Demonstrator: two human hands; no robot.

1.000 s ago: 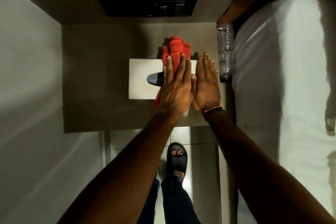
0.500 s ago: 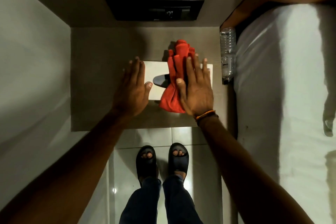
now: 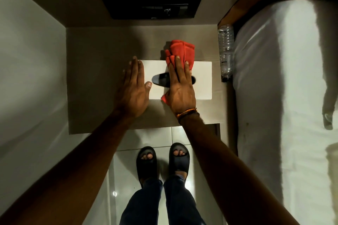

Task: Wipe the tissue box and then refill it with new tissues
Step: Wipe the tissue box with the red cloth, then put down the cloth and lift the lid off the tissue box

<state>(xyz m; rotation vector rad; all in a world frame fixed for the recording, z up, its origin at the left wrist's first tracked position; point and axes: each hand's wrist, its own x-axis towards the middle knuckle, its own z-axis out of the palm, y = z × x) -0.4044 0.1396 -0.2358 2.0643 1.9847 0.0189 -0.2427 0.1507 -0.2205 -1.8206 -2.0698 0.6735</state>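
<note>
Head view: a white rectangular tissue box with a dark oval slot lies on a grey-brown bedside surface. The right hand, fingers straight, presses a crumpled red cloth onto its top. The left hand, fingers extended flat, braces its left end.

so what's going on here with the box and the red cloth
A person is wiping a white tissue box on a grey shelf beside a bed. The right hand presses a red cloth flat over the box's top, covering part of its dark oval opening. The left hand lies flat against the box's left end, steadying it. No new tissues are in view.
</note>
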